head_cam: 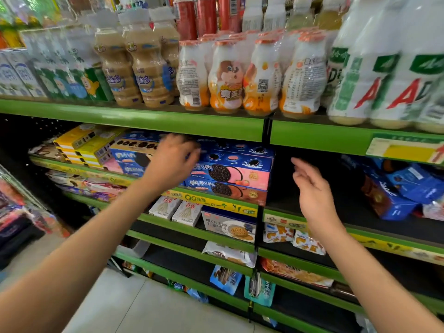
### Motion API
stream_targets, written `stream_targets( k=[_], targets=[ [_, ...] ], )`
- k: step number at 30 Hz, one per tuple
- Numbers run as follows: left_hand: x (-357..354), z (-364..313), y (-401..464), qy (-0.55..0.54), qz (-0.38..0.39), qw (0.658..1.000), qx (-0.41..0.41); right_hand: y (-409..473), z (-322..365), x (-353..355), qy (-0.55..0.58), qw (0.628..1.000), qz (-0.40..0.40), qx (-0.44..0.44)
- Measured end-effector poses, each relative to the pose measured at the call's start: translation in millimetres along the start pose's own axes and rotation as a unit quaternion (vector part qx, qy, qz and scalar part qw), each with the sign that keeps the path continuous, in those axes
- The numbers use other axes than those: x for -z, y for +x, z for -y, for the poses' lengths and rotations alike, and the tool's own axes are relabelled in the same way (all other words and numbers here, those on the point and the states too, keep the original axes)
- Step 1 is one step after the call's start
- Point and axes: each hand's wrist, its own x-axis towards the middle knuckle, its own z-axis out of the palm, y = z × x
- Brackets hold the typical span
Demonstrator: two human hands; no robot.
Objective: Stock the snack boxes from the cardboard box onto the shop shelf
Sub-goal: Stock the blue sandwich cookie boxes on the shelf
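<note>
A stack of blue and pink cookie snack boxes [235, 174] lies on the second green shelf [216, 200]. More blue boxes [129, 159] sit to its left, beside yellow boxes [81, 145]. My left hand [173, 162] reaches in front of the blue boxes with fingers spread and relaxed, holding nothing; whether it touches them I cannot tell. My right hand [312, 188] hovers in front of the dark bare stretch of shelf [341, 207] right of the stack, fingers loosely curled, holding nothing. No cardboard box is in view.
Drink bottles [228, 75] crowd the shelf above. Tilted blue boxes [396, 188] lie at the right of the second shelf. Lower shelves hold white boxes [177, 210], a biscuit box [230, 224] and snack bags [230, 255]. Tiled floor [120, 308] lies below left.
</note>
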Motion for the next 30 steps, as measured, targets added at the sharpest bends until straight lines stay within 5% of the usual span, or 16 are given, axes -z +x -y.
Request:
stream_targets(
  k=[7,16,22,30],
  targets=[
    [-40.1,-153.6,-6.9,-0.108,0.051,0.973,-0.198,-40.2,3.9,85.2,-0.095,0.993,-0.047,0.052],
    [-109.8,-288.9,38.1,-0.146,0.148,0.953,-0.219,-42.1,1.3,174.7,-0.341,0.915,-0.205,0.062],
    [-131.9,-324.9,46.9,-0.113,0.235,0.938,-0.229,-19.8,3.2,184.9,-0.429,0.889,-0.16,0.022],
    [-129.9,-309.4,52.5,-0.039,0.195,0.946,-0.255,-2.0,3.5,179.6,-0.408,0.894,-0.172,0.066]
  ],
)
